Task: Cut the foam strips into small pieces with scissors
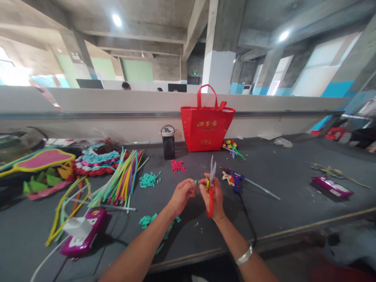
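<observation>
My right hand (pixel 214 196) is closed around red-handled scissors (pixel 210 187), whose blades point up and stand apart. My left hand (pixel 182 194) pinches a small teal pipe-cleaner piece (pixel 195 182) right beside the blades. Both hands hover over the dark grey table (pixel 282 176). Short teal cut pieces (pixel 147 220) lie on the table under my left forearm, and another teal pile (pixel 149 179) lies further back.
A bundle of coloured pipe cleaners (pixel 122 181) lies left. A red tote bag (pixel 206 125), a dark cup (pixel 168 143), red cut bits (pixel 178 166), a blue glue gun (pixel 235 179) and two purple cases (pixel 85 235) (pixel 331 187) sit around. Finished craft pieces (pixel 96 160) fill the far left.
</observation>
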`<control>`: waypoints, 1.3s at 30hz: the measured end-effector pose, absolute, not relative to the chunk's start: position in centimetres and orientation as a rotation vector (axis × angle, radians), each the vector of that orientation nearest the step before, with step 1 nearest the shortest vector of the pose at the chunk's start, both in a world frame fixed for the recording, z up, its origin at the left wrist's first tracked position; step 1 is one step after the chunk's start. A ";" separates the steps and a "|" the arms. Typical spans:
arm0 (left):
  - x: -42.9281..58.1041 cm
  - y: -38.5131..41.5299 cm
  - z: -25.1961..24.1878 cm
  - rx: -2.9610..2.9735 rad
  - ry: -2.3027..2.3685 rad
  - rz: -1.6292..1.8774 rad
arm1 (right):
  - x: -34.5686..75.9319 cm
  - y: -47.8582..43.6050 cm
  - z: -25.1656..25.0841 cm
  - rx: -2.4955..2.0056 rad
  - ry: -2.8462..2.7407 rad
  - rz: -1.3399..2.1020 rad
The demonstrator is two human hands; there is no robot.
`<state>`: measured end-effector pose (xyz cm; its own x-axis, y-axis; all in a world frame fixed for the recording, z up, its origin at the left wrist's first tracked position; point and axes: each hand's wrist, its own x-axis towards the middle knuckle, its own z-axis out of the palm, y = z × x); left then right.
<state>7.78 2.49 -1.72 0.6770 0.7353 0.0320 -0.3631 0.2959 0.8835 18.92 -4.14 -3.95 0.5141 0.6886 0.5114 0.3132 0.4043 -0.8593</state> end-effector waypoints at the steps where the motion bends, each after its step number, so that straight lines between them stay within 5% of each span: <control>1: 7.8 2.4 -1.7 1.046 0.429 0.737 | 18.9 -4.2 -3.9 -1.163 -1.062 0.325; 11: 7.6 2.8 -2.0 1.121 0.483 0.604 | 19.4 -3.9 -3.5 -1.217 -1.005 0.259; 29: 7.9 2.9 -2.6 1.756 0.556 1.034 | 19.9 -3.4 -4.5 -1.331 -1.129 0.191; 39: 7.7 2.9 -1.8 1.194 0.563 0.991 | 19.9 -3.5 -5.1 -1.428 -1.235 -0.083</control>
<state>7.69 2.92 -1.79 0.4852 0.8648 0.1293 -0.3320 0.0455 0.9422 19.85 -3.54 -5.08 0.4364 0.6070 0.6642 0.6901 0.2478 -0.6799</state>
